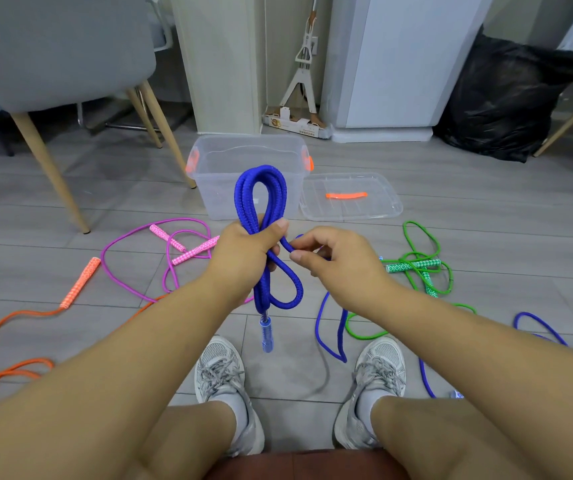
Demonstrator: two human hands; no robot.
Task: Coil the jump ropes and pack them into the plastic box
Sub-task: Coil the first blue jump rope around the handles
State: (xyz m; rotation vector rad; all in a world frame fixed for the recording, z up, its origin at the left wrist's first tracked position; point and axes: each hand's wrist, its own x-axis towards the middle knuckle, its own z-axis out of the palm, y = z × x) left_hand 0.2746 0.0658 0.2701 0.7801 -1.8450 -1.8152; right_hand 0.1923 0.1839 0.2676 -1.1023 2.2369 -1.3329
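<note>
Over the floor (132,188) before the plastic box (215,188), left hand (243,251) fist-clamps blue rope coil (245,199); right hand (337,258) pinches its loose strand. Carton (295,124) print unreadable.

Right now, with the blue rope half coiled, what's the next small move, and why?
Probably pull more slack through the right hand and lay another loop into the grip of the left hand: the blue rope is bundled there, yet a stretch trails on the floor by the right shoe.

The grey floor (485,202) carries the plastic box (219,183), lid (350,211) beside it, plus pink rope (195,251), orange rope (82,280), green rope (413,266).
</note>
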